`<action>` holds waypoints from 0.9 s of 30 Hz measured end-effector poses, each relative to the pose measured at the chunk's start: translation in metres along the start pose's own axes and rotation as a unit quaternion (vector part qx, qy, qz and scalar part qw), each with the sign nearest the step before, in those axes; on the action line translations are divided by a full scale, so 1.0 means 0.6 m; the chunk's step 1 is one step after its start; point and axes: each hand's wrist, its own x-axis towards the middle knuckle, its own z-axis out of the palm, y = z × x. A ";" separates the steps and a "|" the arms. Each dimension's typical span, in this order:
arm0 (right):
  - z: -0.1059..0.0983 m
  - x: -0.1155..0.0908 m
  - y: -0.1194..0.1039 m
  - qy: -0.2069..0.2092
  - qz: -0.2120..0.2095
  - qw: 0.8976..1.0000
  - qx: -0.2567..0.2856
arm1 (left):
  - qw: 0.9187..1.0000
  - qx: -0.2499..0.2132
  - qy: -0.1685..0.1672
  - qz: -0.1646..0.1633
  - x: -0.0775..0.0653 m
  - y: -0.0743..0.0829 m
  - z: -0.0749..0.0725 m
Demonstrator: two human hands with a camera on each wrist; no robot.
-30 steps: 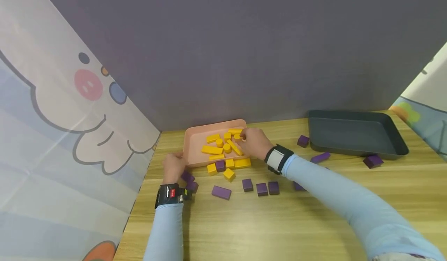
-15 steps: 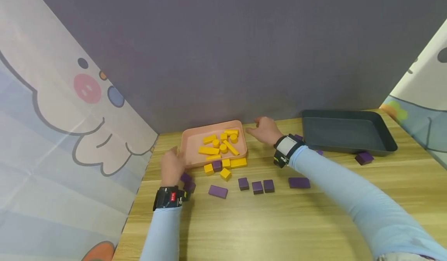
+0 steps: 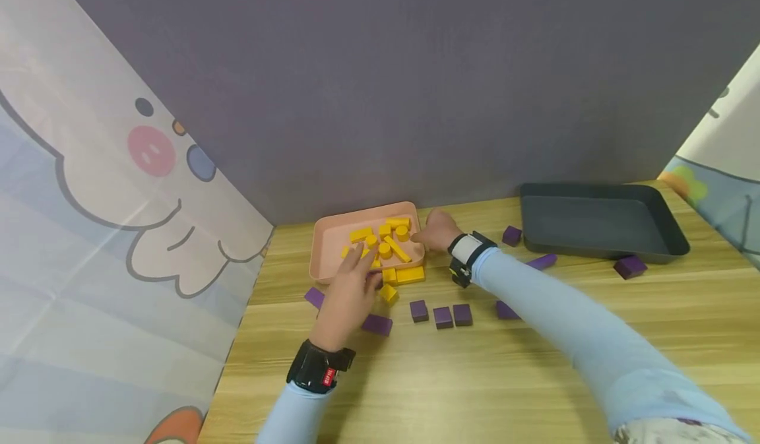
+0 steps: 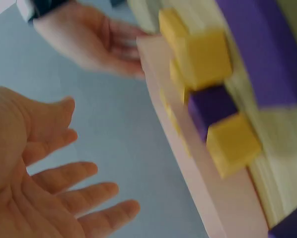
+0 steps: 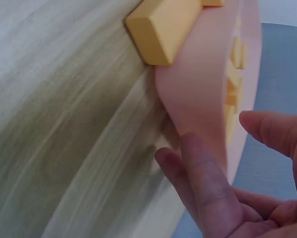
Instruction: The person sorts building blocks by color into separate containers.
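A pink tray holds several yellow blocks, among them sticks and cylinders. Along its front wall stand yellow cubes, a purple cube and a longer yellow block. My left hand, fingers spread and holding nothing, is over the tray's front edge and covers part of this row. At the tray's right end is my right hand; in the right wrist view its fingers lie along the outer wall, with the thumb apart above the rim.
A dark grey tray stands at the back right, a purple block against its front. Several purple cubes and a flat purple block lie in front of the pink tray. A grey wall rises behind.
My left hand has left the tray's left end and moved right, over the front row. The right hand drew out of the tray to the right, then came back to its right rim.
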 end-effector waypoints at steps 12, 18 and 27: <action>0.012 0.036 0.005 -0.006 -0.009 0.998 -0.067 | 0.989 0.075 -0.125 0.039 -0.018 0.026 0.054; 0.021 0.044 0.010 -0.002 -0.020 0.995 -0.095 | 0.986 0.081 -0.135 0.052 -0.018 0.024 0.068; 0.020 0.052 0.006 0.002 -0.005 0.992 -0.128 | 0.985 0.115 -0.114 0.060 -0.021 0.027 0.080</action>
